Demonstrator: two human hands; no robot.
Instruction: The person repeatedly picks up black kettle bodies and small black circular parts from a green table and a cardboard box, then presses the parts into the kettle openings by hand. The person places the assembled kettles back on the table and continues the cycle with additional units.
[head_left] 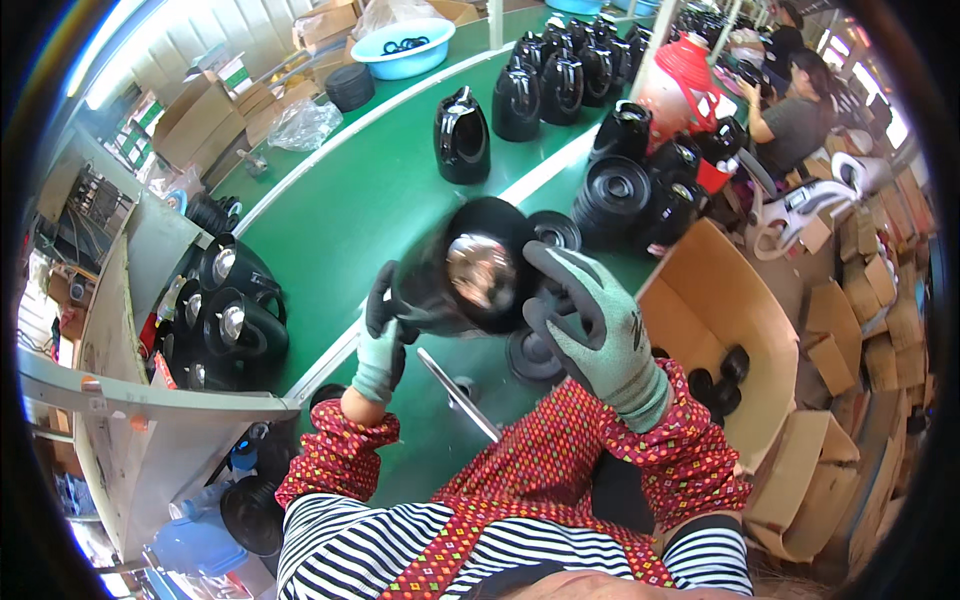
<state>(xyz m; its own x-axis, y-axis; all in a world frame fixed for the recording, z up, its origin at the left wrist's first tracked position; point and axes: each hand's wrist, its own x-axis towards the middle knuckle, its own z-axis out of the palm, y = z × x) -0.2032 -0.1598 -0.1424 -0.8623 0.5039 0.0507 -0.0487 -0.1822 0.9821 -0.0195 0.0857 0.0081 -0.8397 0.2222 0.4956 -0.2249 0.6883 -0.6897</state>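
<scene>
Black and glossy, a motion-blurred jug (440, 275) is held tilted above the green table (350, 230), its silvery interior (482, 272) facing the head camera. Around that jug as a clock face, the gloved left hand (382, 338) sits at eight o'clock, its dark-coated fingers (380, 298) closed against the outer wall and bearing it. At three o'clock the gloved right hand (592, 318) has forefinger and thumb set apart, both tips close to the rim; one cannot tell whether they grip it or merely touch. The jug thus lies between the two hands. An upright black jug (462, 140) stands at twelve o'clock, a stack of black discs (612, 190) at two, an open cardboard box (690, 275) at four, and a single disc (533, 358) near five.
</scene>
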